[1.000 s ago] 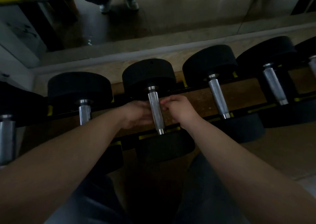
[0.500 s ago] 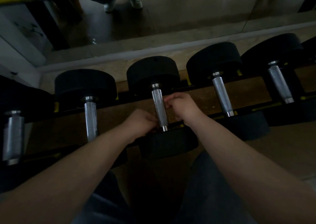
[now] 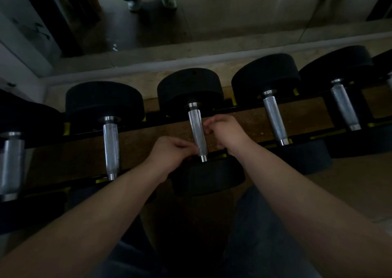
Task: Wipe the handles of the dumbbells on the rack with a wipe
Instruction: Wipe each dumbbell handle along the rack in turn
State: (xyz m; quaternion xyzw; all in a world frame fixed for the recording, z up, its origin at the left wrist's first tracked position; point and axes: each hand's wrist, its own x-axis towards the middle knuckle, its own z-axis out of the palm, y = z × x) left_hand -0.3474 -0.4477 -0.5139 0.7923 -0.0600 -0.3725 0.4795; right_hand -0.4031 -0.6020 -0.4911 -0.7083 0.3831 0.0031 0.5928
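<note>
Hands both on the middle dumbbell! The left hand sits low, at the near end of the handle, fingers curled with their tips against the knurled steel. The right hand flanks the bar higher up, fingers likewise curled in toward it. One on either side, likely to work a wipe around the grip, but in this gloom no wipe shows, so what those fingers pinch I can't tell. The handle bridges the rack rails, with neighbouring handles alongside.

Dim room, dark glossy floor, pale ledge, white wall left, tan floor right
</note>
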